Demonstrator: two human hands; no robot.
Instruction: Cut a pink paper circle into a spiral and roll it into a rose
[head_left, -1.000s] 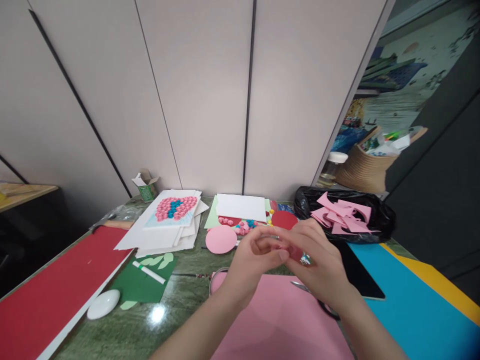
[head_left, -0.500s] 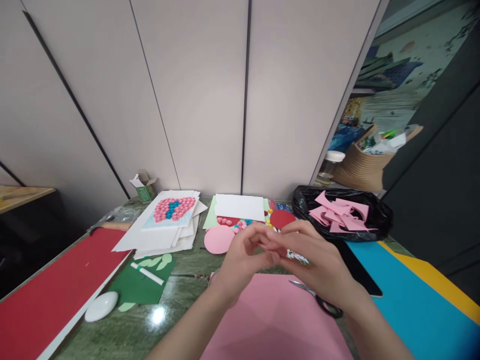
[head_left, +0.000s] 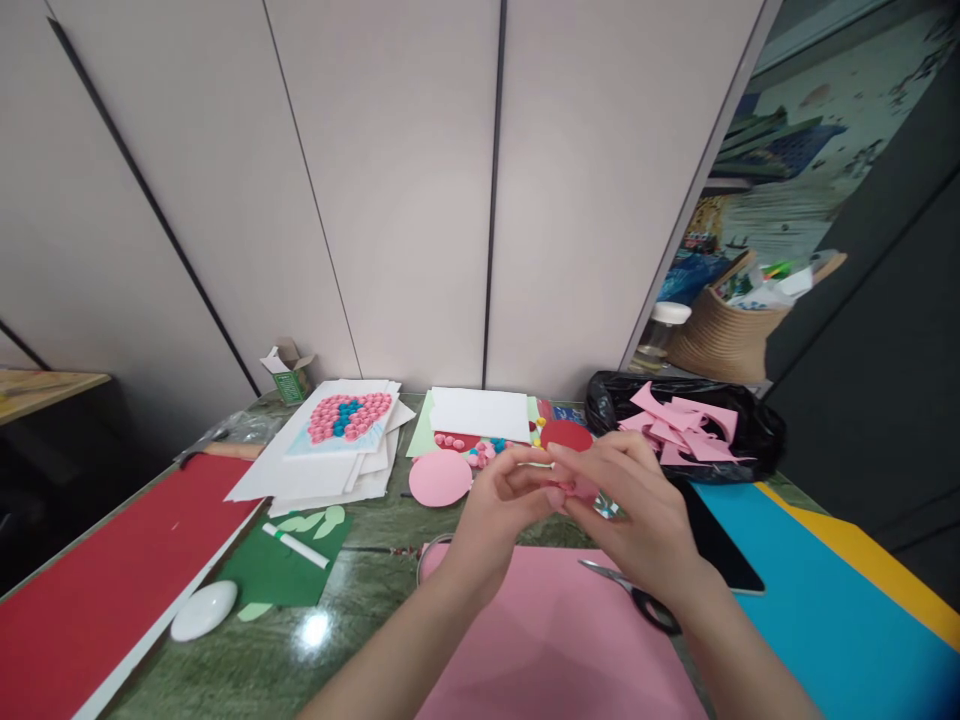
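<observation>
My left hand and my right hand meet fingertip to fingertip above a large pink paper sheet. Pinched between them is a small pink paper piece, mostly covered by the fingers, so its exact shape is unclear. Black-handled scissors lie on the sheet's right part, beneath my right hand. Beyond my left hand rests a pink paper circle. A red paper circle shows behind the fingertips, near small pink and blue rolled pieces.
At the right back, a black plastic bag holds pink paper scraps. A black tablet and blue sheet lie right. Leftward are a green sheet, marker, white oval object, and rosette picture.
Both hands have shifted slightly right, and the fingers have turned a little, so more of the pink paper piece shows between the fingertips. The items on the table stay put.
</observation>
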